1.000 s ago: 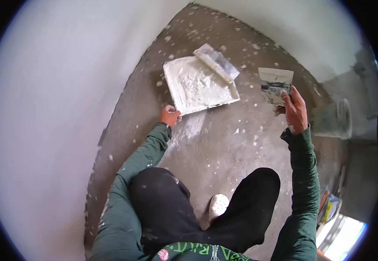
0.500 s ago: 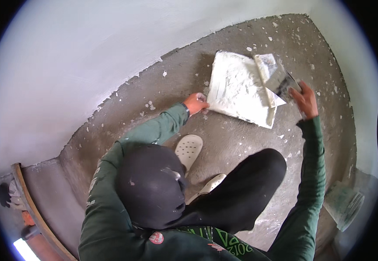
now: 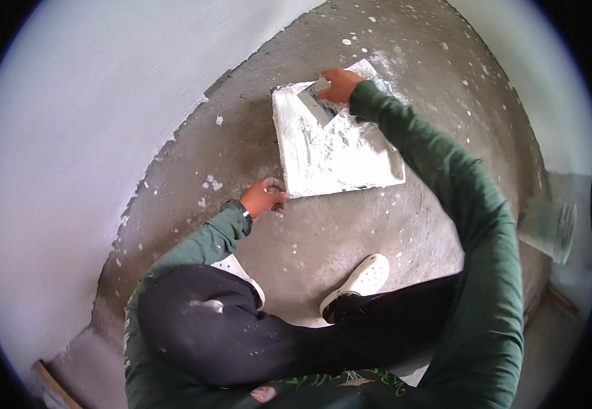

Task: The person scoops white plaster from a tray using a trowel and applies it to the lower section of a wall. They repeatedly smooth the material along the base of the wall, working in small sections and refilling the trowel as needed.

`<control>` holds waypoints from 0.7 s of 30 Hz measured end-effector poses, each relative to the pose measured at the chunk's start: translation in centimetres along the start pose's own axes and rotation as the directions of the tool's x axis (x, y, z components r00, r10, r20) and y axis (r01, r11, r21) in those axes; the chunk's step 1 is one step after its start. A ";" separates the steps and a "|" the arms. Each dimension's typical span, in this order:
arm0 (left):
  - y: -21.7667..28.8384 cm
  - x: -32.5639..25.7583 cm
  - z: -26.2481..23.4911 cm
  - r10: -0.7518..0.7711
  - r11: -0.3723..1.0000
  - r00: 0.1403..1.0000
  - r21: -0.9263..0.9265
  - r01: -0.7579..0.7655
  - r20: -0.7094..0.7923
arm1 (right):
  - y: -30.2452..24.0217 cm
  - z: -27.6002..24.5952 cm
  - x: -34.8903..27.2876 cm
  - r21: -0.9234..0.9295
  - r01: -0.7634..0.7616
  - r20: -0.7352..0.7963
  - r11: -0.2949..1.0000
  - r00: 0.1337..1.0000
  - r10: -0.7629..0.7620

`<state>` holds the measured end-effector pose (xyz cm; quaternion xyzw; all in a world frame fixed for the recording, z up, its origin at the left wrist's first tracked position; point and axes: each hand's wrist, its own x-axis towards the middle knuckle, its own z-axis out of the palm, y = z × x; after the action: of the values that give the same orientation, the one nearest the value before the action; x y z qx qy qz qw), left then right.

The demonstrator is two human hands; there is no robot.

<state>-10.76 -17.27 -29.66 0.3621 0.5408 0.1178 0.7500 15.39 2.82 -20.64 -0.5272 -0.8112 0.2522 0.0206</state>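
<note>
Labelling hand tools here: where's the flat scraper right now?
Head view, upper middle: the scraper is in the right hand, over the far part of the white-coated tray.

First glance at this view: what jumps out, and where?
Brightest is the white tray of white paste, upper centre, its near-left corner held by the left hand. Over its far side, the right hand grips a flat blade. Pale clogs stand out below, against dark trousers.
</note>
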 end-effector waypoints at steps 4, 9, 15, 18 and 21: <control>-0.1 0.5 -1.1 0.030 0.998 0.989 -0.062 -0.021 0.146 | -1.3 4.0 -1.0 0.027 -0.279 -0.141 0.960 0.950 0.280; -0.1 0.7 -4.4 0.076 0.965 0.964 0.226 -0.135 0.253 | -2.5 8.5 -3.1 0.103 -0.427 -0.290 0.898 0.851 0.438; 2.4 1.7 -7.5 0.184 0.815 0.914 0.463 -0.347 0.362 | -4.8 9.0 -2.6 0.080 -0.506 -0.298 0.859 0.810 0.505; 4.4 1.6 -8.5 0.333 0.666 0.884 0.581 -0.467 0.329 | -6.8 9.9 -2.5 0.094 -0.520 -0.292 0.849 0.801 0.523; 5.1 1.2 -8.4 0.296 0.682 0.883 0.567 -0.462 0.363 | -7.8 10.3 -2.7 0.061 -0.522 -0.275 0.851 0.811 0.517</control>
<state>-16.68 -9.48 -28.39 0.7111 0.3648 0.0356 0.5999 6.86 -5.97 -25.62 -0.7589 -0.6274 0.1637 0.0612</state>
